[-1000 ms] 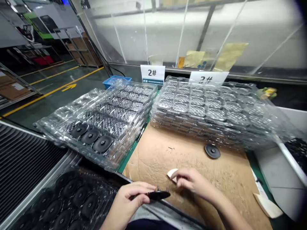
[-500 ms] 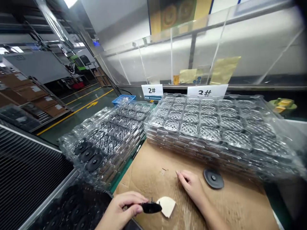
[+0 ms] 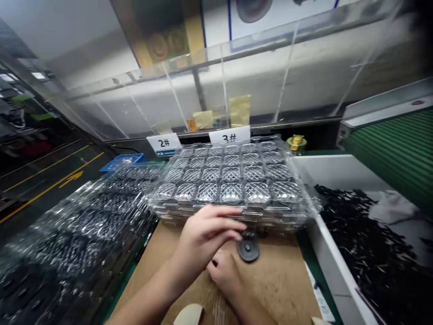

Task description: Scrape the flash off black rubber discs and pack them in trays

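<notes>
My left hand [image 3: 209, 230] reaches across above my right hand, fingers stretched out and slightly apart. Its fingertips are at a small dark piece [image 3: 249, 235], partly hidden, just behind a round black disc-like part [image 3: 248, 249]. That part lies on the brown cardboard [image 3: 270, 280] and has a small raised centre. Lower down, my right hand [image 3: 226, 271] is closed with curled fingers, partly covered by my left hand; whatever it pinches is too small or hidden to make out. A cream wedge-shaped pad [image 3: 189, 315] lies on the cardboard near the bottom edge.
Stacked clear plastic trays [image 3: 230, 174] stand behind the cardboard, with more trays [image 3: 101, 216] at left, some holding black parts. On the right, a white-walled bin [image 3: 333, 266] contains many small black pieces [image 3: 365, 243]. A yellow tape roll [image 3: 297, 143] sits behind.
My view has swung right, bringing the bin into sight. My left hand has moved from near the cream pad, where it held a black part, to beside the disc. My right hand stays closed.
</notes>
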Tool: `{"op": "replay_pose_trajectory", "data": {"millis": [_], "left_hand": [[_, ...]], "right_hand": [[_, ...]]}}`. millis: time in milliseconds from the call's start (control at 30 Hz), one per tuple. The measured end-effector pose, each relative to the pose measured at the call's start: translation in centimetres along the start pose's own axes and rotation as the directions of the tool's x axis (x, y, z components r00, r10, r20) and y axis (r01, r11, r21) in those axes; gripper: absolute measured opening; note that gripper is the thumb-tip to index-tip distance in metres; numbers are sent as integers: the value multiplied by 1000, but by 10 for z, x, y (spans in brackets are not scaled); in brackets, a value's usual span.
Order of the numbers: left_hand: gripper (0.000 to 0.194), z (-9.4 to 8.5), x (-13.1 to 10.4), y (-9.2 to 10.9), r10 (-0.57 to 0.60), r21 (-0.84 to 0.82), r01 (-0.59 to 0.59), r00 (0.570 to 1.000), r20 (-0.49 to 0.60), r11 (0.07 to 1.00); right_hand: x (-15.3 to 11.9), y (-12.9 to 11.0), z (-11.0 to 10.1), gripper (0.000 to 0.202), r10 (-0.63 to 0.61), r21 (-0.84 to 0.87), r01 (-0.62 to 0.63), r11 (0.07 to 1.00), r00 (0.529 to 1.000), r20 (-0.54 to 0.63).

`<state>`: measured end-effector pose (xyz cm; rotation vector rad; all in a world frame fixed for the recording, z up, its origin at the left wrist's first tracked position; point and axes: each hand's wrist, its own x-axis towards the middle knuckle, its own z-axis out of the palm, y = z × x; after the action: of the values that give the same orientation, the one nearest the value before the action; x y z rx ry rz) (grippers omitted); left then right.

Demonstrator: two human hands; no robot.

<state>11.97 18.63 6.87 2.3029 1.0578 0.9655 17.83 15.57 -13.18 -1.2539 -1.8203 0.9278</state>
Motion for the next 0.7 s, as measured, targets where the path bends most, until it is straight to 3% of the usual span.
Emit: {"op": "replay_pose_trajectory", "data": {"millis": [67,200,300,367,433,533,567,633,700], "left_hand": [[13,18,50,7,185,121,-182,983,-15,976],[19,67,127,2,222,199,-230,973,63,953],[20,95,152,-10,226,232,-267,955,190,935],[18,99,149,-16,230,263,-280,951,204,923],[28,90,130,-20,233,305,-267,962,143,914],[35,58,74,-28,252,337,-254,966,50,907],[36,46,49,-33,275,362,-258,962,6,896],[45,23,-12,-47,218,414,-210,975,28,886],[48,6,-80,-62,58,463,-96,994,96,881]], "right_hand": [[1,0,1,35,23,-15,-23,1000,1000,1],[3,-3,-1,31,58,-46,-58,997,998,1],[4,-7,-4,28,72,-60,-73,996,997,-7],[4,-8,-6,27,77,-64,-78,995,997,-12],[5,-8,-7,28,76,-65,-77,995,997,-12],[6,-6,-5,29,64,-61,-65,996,998,-6],[6,-5,-5,29,59,-60,-59,996,998,-4],[6,-3,-4,29,50,-61,-50,997,999,-3],[6,-2,-3,32,43,-70,-43,997,999,-8]]}}
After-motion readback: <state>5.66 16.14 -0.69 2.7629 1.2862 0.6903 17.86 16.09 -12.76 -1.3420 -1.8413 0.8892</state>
